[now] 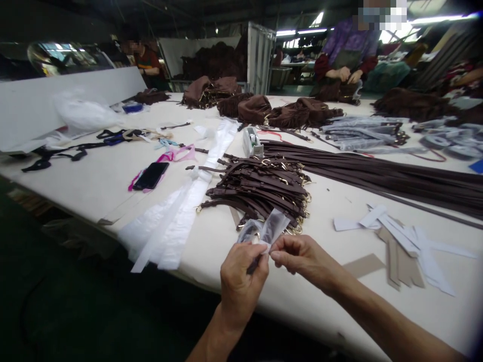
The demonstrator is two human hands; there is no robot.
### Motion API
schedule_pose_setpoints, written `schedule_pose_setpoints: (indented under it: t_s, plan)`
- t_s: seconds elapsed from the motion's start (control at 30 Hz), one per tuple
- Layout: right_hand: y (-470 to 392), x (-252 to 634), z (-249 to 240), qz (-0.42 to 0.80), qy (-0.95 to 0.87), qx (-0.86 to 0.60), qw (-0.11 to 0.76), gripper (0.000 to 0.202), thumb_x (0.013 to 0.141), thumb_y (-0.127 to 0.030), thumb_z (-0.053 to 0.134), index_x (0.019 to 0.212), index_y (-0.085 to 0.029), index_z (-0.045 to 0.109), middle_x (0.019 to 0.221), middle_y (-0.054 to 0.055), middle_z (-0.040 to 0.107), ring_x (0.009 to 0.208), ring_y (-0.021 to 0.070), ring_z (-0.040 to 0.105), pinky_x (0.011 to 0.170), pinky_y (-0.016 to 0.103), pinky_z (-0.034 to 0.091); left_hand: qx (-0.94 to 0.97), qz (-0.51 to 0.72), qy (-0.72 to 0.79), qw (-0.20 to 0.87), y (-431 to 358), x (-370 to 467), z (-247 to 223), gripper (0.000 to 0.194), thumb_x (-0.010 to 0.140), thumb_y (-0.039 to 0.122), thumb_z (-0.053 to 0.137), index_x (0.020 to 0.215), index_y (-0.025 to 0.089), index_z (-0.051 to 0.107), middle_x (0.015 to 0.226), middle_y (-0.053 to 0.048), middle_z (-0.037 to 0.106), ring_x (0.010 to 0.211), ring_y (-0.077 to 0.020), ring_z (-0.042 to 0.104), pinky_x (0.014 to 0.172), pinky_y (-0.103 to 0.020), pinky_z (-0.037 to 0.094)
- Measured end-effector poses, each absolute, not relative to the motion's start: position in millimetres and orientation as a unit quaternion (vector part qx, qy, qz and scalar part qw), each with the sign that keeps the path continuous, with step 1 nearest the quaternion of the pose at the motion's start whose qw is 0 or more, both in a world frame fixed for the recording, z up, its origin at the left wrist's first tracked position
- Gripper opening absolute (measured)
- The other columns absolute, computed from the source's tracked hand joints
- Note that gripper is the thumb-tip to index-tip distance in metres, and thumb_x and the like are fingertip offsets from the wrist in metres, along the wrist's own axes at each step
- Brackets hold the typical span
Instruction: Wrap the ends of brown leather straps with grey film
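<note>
Both hands meet at the near edge of the pale worktop (pixel 206 249). The left hand (pixel 241 274) is closed, thumb against fingers, around a clear plastic sleeve (pixel 275 226) with something dark inside its grip; a small metallic piece shows at the top of that bundle. The right hand (pixel 302 256) has thumb and forefinger pinched at the sleeve's near edge, beside the left thumb. The sleeve sticks up above the hands, in front of a pile of short brown straps (pixel 260 186) with gold-coloured hooks, most of them toward the right end of the pile.

Just beyond the pile stands a tape dispenser (pixel 252 142), and long brown straps (pixel 370 176) run off to the right. White and grey-brown strips (pixel 402 246) lie loosely crossed at near right. To the left of the pile, flat white plastic sleeves (pixel 169 221) spread toward the near edge, with a black phone (pixel 151 176) farther left. Brown fringed bags (pixel 254 108) line the far side, where a person in purple (pixel 341 45) handles another brown item.
</note>
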State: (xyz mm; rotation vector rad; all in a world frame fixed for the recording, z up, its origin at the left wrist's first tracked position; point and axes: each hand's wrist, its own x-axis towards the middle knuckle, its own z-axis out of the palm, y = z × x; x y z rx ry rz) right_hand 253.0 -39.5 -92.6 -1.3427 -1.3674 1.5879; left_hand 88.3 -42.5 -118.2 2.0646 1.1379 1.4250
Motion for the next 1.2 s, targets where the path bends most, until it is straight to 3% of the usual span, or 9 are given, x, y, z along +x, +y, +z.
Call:
schedule_pose_setpoints:
  t_s: [0.27,0.4,0.57,0.7,0.87,1.03,1.13,1.2]
  plan:
    - [-44,258,-91,0.617,-0.502,-0.508,0.33,0.012,0.077,-0.026,0.059,0.08,-0.014,0.058,0.064,-0.001,0.056,0.054,0.0073,0.046,0.047,0.018,0.034,0.634,0.475,0.486,0.368,-46,92,-114,0.014,0.076,0.018,0.064,0.09,0.02,0.066,0.077,0.001,0.064,0.067,-0.0104,0.058,0.064,-0.019,0.045]
    - [-46,257,-91,0.621,-0.468,-0.5,0.382,0.022,0.072,-0.022,0.064,0.087,-0.017,0.049,0.06,-0.004,0.057,0.049,0.0073,0.045,0.043,0.017,0.034,0.572,0.488,0.496,0.434,-47,98,-109,0.013,0.073,0.021,0.067,0.085,0.019,0.067,0.077,0.0,0.065,0.065,-0.0101,0.057,0.061,-0.02,0.044]
    - [-51,254,-92,0.64,-0.426,-0.456,0.448,0.033,0.07,-0.029,0.07,0.085,-0.018,0.043,0.064,-0.003,0.057,0.055,0.0075,0.048,0.048,0.018,0.04,0.449,0.476,0.482,0.582,-44,102,-103,0.02,0.068,0.026,0.071,0.084,0.016,0.065,0.07,0.0,0.066,0.058,-0.0098,0.056,0.053,-0.019,0.042]
    - [-55,252,-97,0.618,-0.436,-0.485,0.44,0.037,0.07,-0.035,0.071,0.083,-0.019,0.04,0.063,-0.004,0.057,0.049,0.007,0.048,0.043,0.017,0.04,0.357,0.434,0.429,0.707,-38,102,-101,0.025,0.064,0.025,0.075,0.083,0.014,0.061,0.065,-0.001,0.066,0.057,-0.0103,0.059,0.053,-0.018,0.043]
    - [-59,253,-111,0.561,-0.454,-0.564,0.401,0.042,0.067,-0.041,0.072,0.081,-0.021,0.037,0.054,-0.007,0.055,0.039,0.0092,0.047,0.034,0.019,0.036,0.326,0.405,0.421,0.743,-34,96,-108,0.028,0.063,0.024,0.077,0.084,0.014,0.06,0.066,0.0,0.064,0.057,-0.0085,0.058,0.056,-0.017,0.045]
    - [-60,252,-126,0.446,-0.501,-0.631,0.39,0.043,0.066,-0.043,0.072,0.077,-0.021,0.037,0.048,-0.01,0.045,0.042,0.0081,0.042,0.04,0.019,0.031,0.302,0.375,0.431,0.763,-37,93,-121,0.03,0.068,0.024,0.073,0.091,0.014,0.056,0.07,-0.001,0.065,0.059,-0.0099,0.06,0.058,-0.02,0.047]
    - [-61,252,-136,0.333,-0.561,-0.665,0.364,0.051,0.069,-0.046,0.07,0.102,-0.017,0.045,0.056,-0.007,0.048,0.048,0.0112,0.046,0.047,0.022,0.035,0.262,0.357,0.452,0.774,-41,95,-130,0.03,0.072,0.024,0.069,0.096,0.014,0.053,0.068,0.0,0.064,0.055,-0.0101,0.06,0.056,-0.02,0.048]
    - [-61,253,-142,0.221,-0.621,-0.659,0.361,0.069,0.07,-0.047,0.07,0.124,-0.017,0.04,0.076,0.002,0.059,0.065,0.017,0.056,0.057,0.028,0.044,0.233,0.351,0.454,0.786,-43,96,-135,0.028,0.074,0.023,0.067,0.096,0.014,0.051,0.066,0.001,0.063,0.052,-0.0088,0.058,0.052,-0.019,0.046]
